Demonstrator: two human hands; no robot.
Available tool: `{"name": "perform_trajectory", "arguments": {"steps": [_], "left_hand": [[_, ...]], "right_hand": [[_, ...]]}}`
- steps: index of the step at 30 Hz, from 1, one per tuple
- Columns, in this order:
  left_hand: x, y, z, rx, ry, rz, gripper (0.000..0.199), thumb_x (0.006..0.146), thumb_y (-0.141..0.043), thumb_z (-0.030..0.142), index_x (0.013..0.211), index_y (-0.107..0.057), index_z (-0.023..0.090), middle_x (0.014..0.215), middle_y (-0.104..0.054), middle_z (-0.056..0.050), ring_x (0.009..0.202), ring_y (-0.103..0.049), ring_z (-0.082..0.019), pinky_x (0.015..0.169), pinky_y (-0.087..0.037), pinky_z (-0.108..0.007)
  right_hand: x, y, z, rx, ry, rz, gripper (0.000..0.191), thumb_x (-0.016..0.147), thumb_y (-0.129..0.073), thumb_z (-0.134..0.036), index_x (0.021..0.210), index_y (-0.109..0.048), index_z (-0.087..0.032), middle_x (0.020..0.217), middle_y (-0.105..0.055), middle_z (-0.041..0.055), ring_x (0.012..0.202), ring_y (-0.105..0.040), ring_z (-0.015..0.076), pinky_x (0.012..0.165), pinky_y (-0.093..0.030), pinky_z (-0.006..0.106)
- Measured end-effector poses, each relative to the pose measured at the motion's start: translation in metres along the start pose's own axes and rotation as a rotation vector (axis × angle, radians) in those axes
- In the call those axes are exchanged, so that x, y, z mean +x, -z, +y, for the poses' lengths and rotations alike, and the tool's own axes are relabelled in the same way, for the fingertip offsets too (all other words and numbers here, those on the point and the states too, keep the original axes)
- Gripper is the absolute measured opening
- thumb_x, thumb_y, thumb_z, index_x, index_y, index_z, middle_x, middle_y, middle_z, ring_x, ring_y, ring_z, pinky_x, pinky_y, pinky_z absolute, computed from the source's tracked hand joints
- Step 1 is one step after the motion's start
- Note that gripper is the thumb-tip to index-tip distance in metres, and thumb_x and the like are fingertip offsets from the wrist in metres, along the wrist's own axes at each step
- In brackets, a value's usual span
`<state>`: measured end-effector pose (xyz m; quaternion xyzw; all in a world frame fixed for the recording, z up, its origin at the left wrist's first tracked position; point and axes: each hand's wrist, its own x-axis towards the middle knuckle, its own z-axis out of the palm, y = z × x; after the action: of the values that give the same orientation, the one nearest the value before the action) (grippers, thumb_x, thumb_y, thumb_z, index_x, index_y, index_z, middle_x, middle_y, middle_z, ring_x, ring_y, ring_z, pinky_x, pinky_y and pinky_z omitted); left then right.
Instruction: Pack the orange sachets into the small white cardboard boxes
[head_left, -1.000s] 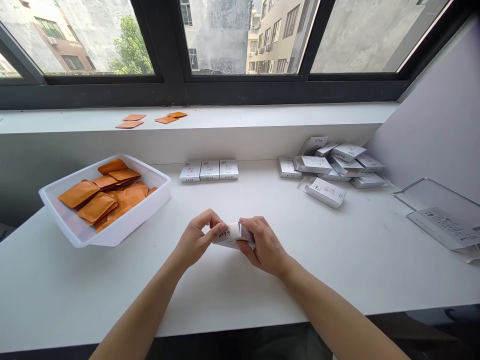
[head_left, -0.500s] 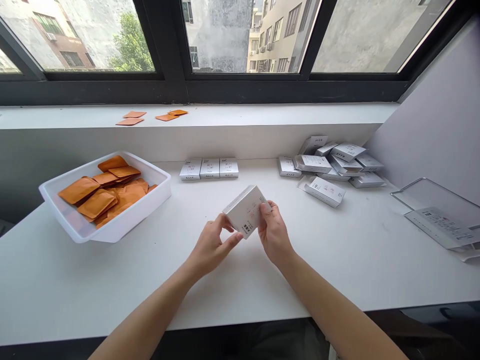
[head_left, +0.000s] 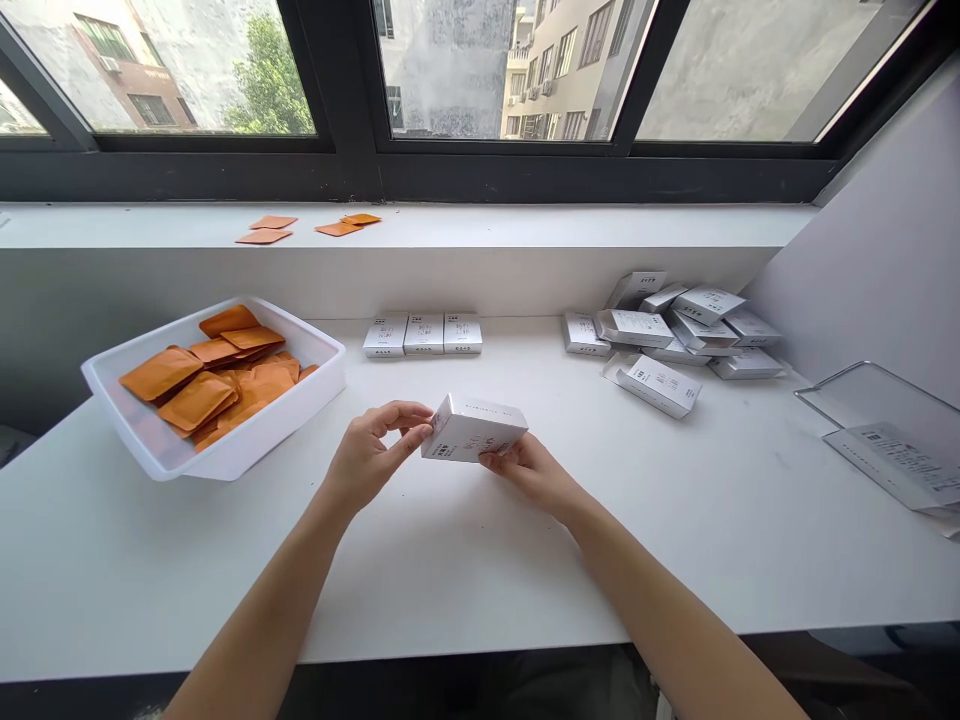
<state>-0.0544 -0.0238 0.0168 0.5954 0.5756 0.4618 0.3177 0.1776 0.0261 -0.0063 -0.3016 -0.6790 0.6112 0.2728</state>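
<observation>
White carton (head_left: 474,430) held mid-table, tilted: right hand (head_left: 527,472) cradles it from below, fingers bearing its weight; left hand (head_left: 370,458) grips its left end narrowly, steadying it. Left, tray (head_left: 262,440) of orange sachets (head_left: 199,400); right, heaped cartons (head_left: 675,335).

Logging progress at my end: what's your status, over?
Left hand at end of white carton; right hand beneath it. Tray of orange sachets off left, apart.

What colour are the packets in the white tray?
The packets are orange, best seen in the head view.
</observation>
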Motion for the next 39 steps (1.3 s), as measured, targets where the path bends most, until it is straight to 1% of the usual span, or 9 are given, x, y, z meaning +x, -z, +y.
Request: {"name": "perform_trajectory", "arguments": {"steps": [11, 19, 22, 24, 27, 29, 32, 35, 39], "left_hand": [[-0.001, 0.012, 0.004, 0.311, -0.119, -0.206, 0.025, 0.083, -0.060, 0.039, 0.104, -0.072, 0.032, 0.098, -0.072, -0.003, 0.082, -0.058, -0.020, 0.066, -0.045, -0.029], [0.001, 0.013, -0.003, 0.432, -0.143, -0.190, 0.024, 0.075, -0.054, 0.023, 0.094, -0.069, 0.024, 0.084, -0.068, -0.002, 0.075, -0.050, -0.017, 0.066, -0.043, -0.027], [0.002, 0.019, -0.004, 0.340, -0.123, -0.173, 0.017, 0.075, -0.046, 0.016, 0.075, -0.062, 0.019, 0.071, -0.061, -0.001, 0.071, -0.049, -0.016, 0.061, -0.039, -0.025], [0.002, 0.020, -0.003, 0.236, -0.088, -0.156, 0.022, 0.078, -0.043, 0.016, 0.089, -0.062, 0.020, 0.077, -0.063, -0.001, 0.074, -0.053, -0.016, 0.066, -0.041, -0.027], [0.002, 0.012, -0.001, 0.067, -0.060, -0.042, 0.034, 0.086, -0.043, 0.026, 0.120, -0.050, 0.022, 0.098, -0.067, -0.005, 0.089, -0.058, -0.018, 0.080, -0.043, -0.032], [0.002, 0.004, -0.001, 0.033, -0.061, 0.006, 0.036, 0.089, -0.046, 0.037, 0.121, -0.048, 0.022, 0.102, -0.065, -0.006, 0.090, -0.057, -0.019, 0.081, -0.043, -0.033], [0.003, -0.006, -0.003, 0.016, -0.024, -0.021, 0.033, 0.091, -0.043, 0.050, 0.097, -0.056, 0.020, 0.087, -0.063, -0.003, 0.079, -0.054, -0.018, 0.074, -0.042, -0.030], [0.006, -0.009, -0.008, -0.209, 0.107, -0.038, 0.049, 0.093, -0.032, 0.056, 0.069, -0.052, 0.018, 0.064, -0.054, -0.002, 0.069, -0.051, -0.017, 0.069, -0.042, -0.031], [0.007, -0.007, -0.012, -0.410, 0.364, -0.171, 0.049, 0.089, -0.039, 0.057, 0.064, -0.054, 0.018, 0.053, -0.048, -0.001, 0.056, -0.048, -0.016, 0.062, -0.041, -0.031]], "right_hand": [[0.003, 0.005, 0.002, 0.017, 0.001, -0.048, 0.038, 0.087, -0.059, -0.041, 0.120, -0.058, -0.022, 0.117, -0.063, 0.0099, 0.108, -0.057, 0.0265, 0.091, -0.047, 0.045], [0.003, 0.007, 0.016, 0.005, -0.025, -0.060, 0.037, 0.086, -0.061, -0.039, 0.117, -0.055, -0.021, 0.112, -0.062, 0.0088, 0.098, -0.058, 0.0223, 0.085, -0.049, 0.040], [0.003, 0.007, 0.015, 0.060, 0.001, -0.129, 0.037, 0.085, -0.062, -0.041, 0.116, -0.057, -0.021, 0.115, -0.062, 0.0097, 0.101, -0.057, 0.0234, 0.085, -0.050, 0.040], [0.004, 0.007, 0.012, 0.108, 0.013, -0.103, 0.038, 0.085, -0.062, -0.043, 0.116, -0.057, -0.021, 0.116, -0.062, 0.0104, 0.100, -0.058, 0.0233, 0.084, -0.050, 0.040], [0.004, 0.005, 0.007, 0.174, -0.007, 0.095, 0.043, 0.082, -0.064, -0.047, 0.115, -0.057, -0.021, 0.121, -0.061, 0.0110, 0.094, -0.061, 0.0228, 0.088, -0.050, 0.043], [0.003, 0.002, 0.004, 0.210, -0.019, 0.168, 0.047, 0.080, -0.066, -0.049, 0.116, -0.057, -0.021, 0.123, -0.061, 0.0116, 0.098, -0.062, 0.0248, 0.092, -0.048, 0.046], [0.002, -0.005, 0.001, 0.255, -0.019, 0.064, 0.054, 0.077, -0.069, -0.050, 0.122, -0.056, -0.022, 0.126, -0.060, 0.0119, 0.111, -0.058, 0.0280, 0.101, -0.043, 0.048], [0.000, -0.011, -0.001, 0.287, -0.021, -0.089, 0.058, 0.079, -0.068, -0.048, 0.128, -0.053, -0.022, 0.130, -0.059, 0.0110, 0.121, -0.053, 0.0281, 0.107, -0.038, 0.048], [-0.003, -0.007, -0.003, 0.272, -0.053, -0.183, 0.058, 0.078, -0.069, -0.048, 0.128, -0.052, -0.023, 0.130, -0.058, 0.0115, 0.124, -0.051, 0.0283, 0.105, -0.039, 0.048]]}}
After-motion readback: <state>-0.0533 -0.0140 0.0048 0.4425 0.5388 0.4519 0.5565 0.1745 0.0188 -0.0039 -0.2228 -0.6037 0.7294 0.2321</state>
